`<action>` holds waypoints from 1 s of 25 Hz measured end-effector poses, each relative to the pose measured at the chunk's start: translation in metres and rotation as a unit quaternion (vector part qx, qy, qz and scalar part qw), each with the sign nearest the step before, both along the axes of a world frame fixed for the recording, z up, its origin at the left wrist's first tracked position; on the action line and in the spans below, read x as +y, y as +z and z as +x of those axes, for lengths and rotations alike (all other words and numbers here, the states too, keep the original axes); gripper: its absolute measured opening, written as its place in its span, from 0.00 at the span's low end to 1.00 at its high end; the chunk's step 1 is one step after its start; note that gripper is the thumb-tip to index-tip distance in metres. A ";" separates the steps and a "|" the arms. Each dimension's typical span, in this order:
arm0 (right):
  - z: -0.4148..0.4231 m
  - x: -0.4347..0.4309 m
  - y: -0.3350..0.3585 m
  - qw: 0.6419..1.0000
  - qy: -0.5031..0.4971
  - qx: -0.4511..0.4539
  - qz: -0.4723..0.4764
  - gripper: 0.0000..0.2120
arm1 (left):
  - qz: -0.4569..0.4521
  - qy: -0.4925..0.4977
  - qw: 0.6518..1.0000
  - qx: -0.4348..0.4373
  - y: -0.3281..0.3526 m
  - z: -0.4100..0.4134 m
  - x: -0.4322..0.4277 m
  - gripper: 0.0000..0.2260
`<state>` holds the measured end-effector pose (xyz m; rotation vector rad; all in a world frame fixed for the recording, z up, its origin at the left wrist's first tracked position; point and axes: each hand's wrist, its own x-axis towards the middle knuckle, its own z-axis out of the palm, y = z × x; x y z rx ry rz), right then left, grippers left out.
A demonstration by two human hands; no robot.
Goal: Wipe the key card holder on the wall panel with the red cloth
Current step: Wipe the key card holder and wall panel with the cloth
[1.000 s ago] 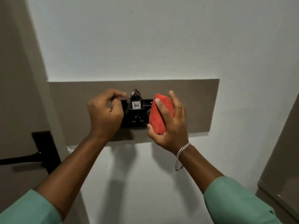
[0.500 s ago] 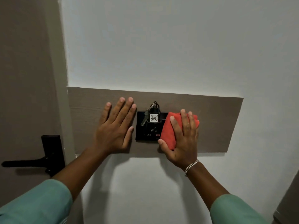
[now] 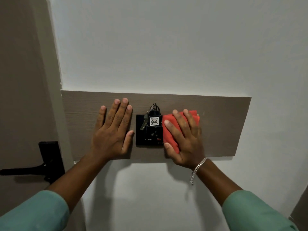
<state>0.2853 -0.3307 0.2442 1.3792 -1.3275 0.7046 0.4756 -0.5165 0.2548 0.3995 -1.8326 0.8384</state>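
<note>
A black key card holder [image 3: 146, 137] sits in the middle of a brown wall panel [image 3: 221, 127]. A key fob tagged 406 [image 3: 154, 121] stands in its slot with a metal key [image 3: 144, 124] hanging at its left. My right hand [image 3: 186, 139] presses a folded red cloth [image 3: 170, 134] flat against the panel, covering the holder's right edge. My left hand [image 3: 113, 130] lies flat and open on the panel just left of the holder, its thumb near the holder's left edge.
A door with a black lever handle [image 3: 33, 169] stands at the left. White wall [image 3: 166, 47] surrounds the panel above and below. A brown surface edge [image 3: 300, 212] shows at the bottom right corner.
My left hand went from pinching near the key fob to lying flat on the panel. My right hand turned the cloth from held edge-on to pressed flat beside the holder.
</note>
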 end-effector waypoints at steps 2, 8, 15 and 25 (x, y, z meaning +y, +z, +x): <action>-0.014 0.010 0.006 0.999 -0.013 0.048 0.016 0.27 | 0.000 0.000 1.000 0.004 0.000 0.000 0.001 0.32; 0.006 -0.006 -0.001 0.998 -0.034 -0.032 -0.031 0.29 | -0.001 -0.013 1.000 0.006 0.001 0.001 0.001 0.32; 0.039 -0.032 -0.027 0.946 -0.053 -0.268 -0.172 0.32 | 0.003 -0.029 1.000 0.011 -0.001 -0.001 0.000 0.32; 0.062 -0.045 -0.063 0.894 -0.035 -0.391 -0.218 0.33 | 0.002 -0.043 0.999 0.004 -0.001 0.001 -0.003 0.32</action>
